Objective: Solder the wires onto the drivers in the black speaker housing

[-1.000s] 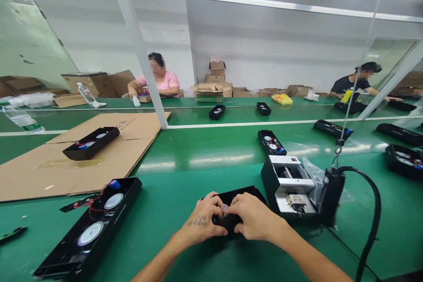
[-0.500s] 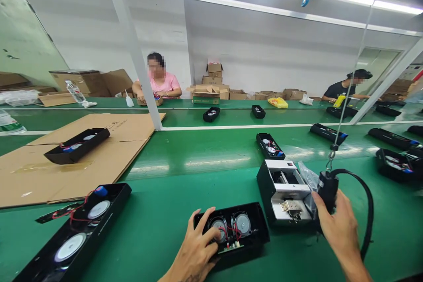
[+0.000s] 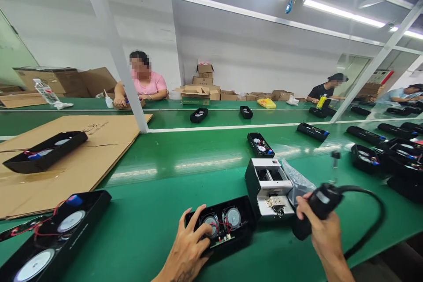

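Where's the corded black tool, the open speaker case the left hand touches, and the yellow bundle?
Corded black tool [image 3: 323,201]: head view, on its upper body.
Speaker case [image 3: 247,218]: head view, on its bare right-hand interior.
Yellow bundle [image 3: 266,104]: head view, on its middle.

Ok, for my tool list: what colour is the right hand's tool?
The tool is black, as the head view shows.

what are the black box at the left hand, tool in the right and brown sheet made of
Black box: probably plastic, matte, judging by its plain, even walls. Tool: perhaps plastic or coated metal, dark, slight sheen; blur leaves it open. Brown sheet: seemingly cardboard, dull, creased and printed.
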